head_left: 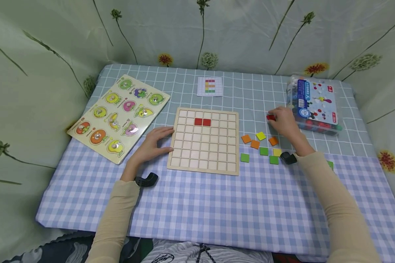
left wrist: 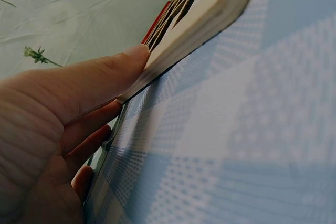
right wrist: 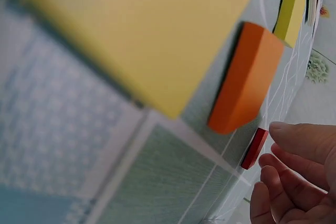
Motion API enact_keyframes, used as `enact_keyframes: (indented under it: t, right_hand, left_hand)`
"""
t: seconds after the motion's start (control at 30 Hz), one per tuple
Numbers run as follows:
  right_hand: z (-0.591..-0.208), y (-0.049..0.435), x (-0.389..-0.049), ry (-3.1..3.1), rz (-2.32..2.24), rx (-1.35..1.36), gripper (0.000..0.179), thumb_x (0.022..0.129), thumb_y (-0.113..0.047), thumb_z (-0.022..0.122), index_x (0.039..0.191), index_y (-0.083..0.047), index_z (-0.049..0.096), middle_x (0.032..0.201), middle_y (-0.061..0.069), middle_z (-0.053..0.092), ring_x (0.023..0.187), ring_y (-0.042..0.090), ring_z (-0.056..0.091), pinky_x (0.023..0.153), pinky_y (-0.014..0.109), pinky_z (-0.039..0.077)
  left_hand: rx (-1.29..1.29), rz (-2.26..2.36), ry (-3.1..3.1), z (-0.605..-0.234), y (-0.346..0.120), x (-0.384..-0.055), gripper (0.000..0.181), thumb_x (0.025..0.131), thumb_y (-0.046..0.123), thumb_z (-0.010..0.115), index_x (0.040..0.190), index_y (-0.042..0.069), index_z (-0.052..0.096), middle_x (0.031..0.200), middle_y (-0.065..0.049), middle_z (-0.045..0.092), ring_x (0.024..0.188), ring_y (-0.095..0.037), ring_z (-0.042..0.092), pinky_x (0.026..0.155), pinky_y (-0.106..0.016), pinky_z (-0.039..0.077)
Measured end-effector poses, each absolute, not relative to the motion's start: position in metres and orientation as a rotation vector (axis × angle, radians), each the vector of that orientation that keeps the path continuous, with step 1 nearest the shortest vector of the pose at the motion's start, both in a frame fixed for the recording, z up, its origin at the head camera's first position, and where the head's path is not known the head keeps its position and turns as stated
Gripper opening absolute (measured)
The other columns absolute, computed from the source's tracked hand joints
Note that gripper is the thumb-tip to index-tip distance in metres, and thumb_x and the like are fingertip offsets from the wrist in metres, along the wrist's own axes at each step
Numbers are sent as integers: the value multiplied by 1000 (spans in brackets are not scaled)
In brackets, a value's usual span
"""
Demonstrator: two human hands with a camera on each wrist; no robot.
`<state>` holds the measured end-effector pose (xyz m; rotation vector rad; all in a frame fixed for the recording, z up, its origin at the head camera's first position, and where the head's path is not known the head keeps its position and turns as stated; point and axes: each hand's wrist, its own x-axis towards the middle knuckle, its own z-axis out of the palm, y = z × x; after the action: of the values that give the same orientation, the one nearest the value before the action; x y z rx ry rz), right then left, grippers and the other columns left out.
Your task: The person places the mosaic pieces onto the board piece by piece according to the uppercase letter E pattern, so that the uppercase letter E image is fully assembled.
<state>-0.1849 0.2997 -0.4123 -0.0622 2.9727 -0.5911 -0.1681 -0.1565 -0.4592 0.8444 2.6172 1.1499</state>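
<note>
A wooden grid board lies mid-table, with two red square tiles side by side in an upper row. My left hand rests against the board's left edge, thumb and fingers spread apart; the left wrist view has the thumb touching that edge. Beyond the loose tiles, my right hand pinches another red tile between thumb and fingertips, low at the tablecloth. Nearer the right wrist camera lie an orange tile and a large blurred yellow tile.
Several green, orange and yellow tiles lie right of the board. A fruit puzzle board sits at left. Behind the grid is a pattern card. A clear plastic box stands at the back right.
</note>
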Motion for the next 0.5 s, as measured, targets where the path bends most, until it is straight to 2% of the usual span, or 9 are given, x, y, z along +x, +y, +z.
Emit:
enact_keyframes:
  t: [0.17,0.5]
  right_hand:
    - [-413,300,-185,2958,-564,-58,36,88,-2,57,121,12,56,119,33,54,102,42,47,96,55,42]
    - [-415,303,-184,2936,-520,-57,32,88,-1,56,117,13,58,103,32,56,88,37,46,81,48,45]
  left_hand:
    - [847,1155,2616,-460,-157,-169,65,77,16,76,135,3,49,142,-17,46,135,-34,36,114,-50,24]
    - [849,1151,2624,-457,-155,-167,66,77,16,76,135,2,48,143,-18,45,135,-35,35,114,-52,23]
